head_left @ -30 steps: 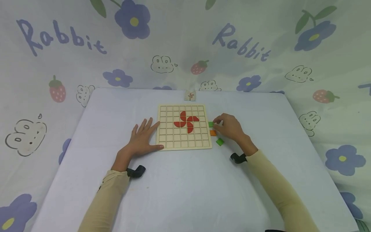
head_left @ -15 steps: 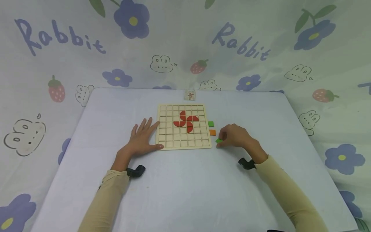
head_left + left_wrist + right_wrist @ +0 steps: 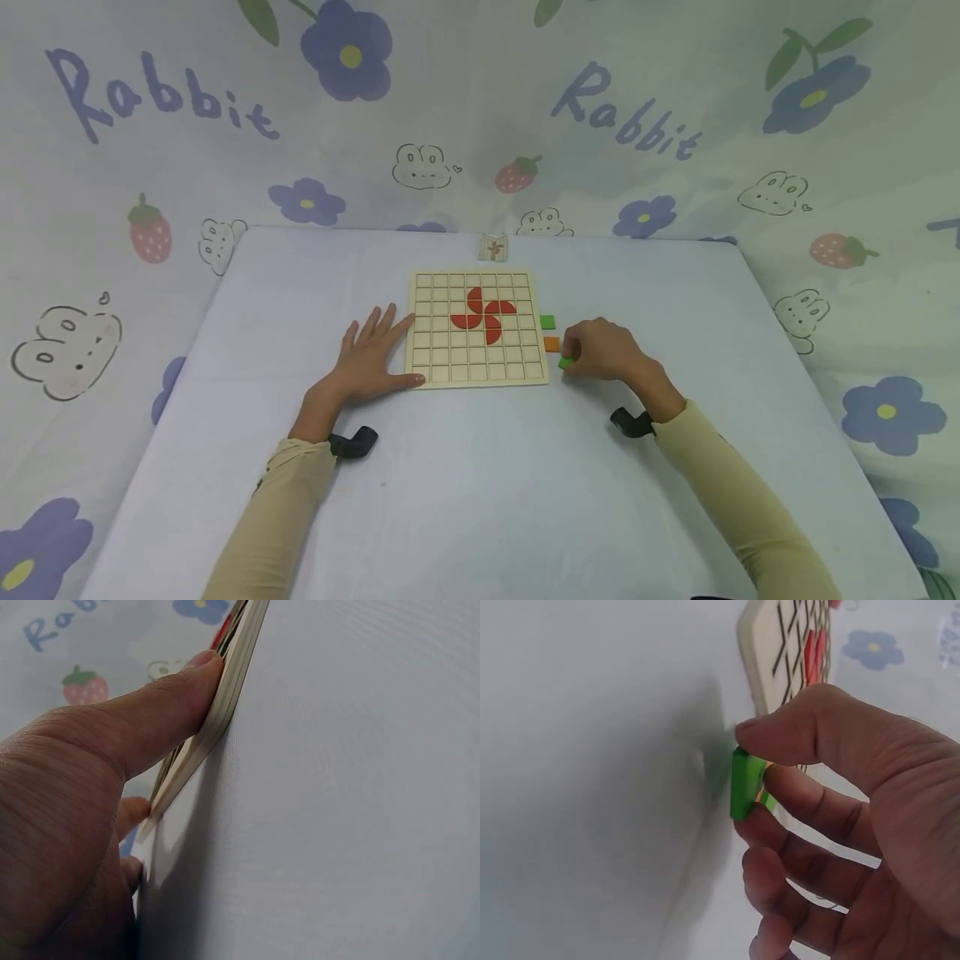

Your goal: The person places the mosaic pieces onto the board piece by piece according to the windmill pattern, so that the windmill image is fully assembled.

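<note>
A square wooden grid board [image 3: 442,367] lies on the table, with red quarter-round pieces [image 3: 492,333] set in a pinwheel near its middle. My left hand [image 3: 366,360] is spread at the board's left side, its thumb [image 3: 176,712] resting on the near corner and the index fingertip at the edge. Just off the board's right side, my right hand [image 3: 609,348] pinches a small green tile [image 3: 744,784] by its edges between thumb and fingers. The tile stays low over the tabletop. Beside the board's right edge lie an orange tile [image 3: 552,344] and another green tile [image 3: 547,322].
Behind the board, a small pattern card [image 3: 492,247] shows a similar red pinwheel. White cloth [image 3: 480,500] covers the table, and a printed curtain [image 3: 465,100] hangs at the back. A dark wrist mount [image 3: 354,442] juts from each sleeve.
My right hand has left the far green tile, come toward me past the orange one, and taken hold of the nearest green tile. The left hand has kept its place.
</note>
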`<action>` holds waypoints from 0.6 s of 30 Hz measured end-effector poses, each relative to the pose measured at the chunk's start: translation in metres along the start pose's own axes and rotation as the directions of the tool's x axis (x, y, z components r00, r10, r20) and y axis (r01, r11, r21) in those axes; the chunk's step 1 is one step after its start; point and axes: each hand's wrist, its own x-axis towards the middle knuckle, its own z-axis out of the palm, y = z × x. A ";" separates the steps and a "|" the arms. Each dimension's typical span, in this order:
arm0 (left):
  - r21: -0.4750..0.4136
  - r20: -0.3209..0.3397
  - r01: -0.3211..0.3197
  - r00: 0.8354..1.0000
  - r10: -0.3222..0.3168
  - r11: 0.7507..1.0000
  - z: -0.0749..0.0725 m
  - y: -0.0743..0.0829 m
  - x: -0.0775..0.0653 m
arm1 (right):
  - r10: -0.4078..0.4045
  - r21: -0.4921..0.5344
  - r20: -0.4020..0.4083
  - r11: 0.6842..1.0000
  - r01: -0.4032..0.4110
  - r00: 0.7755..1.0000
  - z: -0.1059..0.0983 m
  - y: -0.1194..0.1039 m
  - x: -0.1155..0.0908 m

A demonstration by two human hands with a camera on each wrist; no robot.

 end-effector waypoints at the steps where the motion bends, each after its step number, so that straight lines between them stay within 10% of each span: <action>1: 0.002 -0.001 -0.001 1.000 0.001 1.000 0.000 0.000 0.000 | -0.001 -0.003 -0.012 1.000 0.001 1.000 0.000 -0.001 0.001; 18: -0.003 -0.021 -0.008 1.000 0.007 1.000 0.003 -0.001 0.001 | -0.133 -0.028 -0.091 0.991 0.130 0.987 0.001 -0.041 0.027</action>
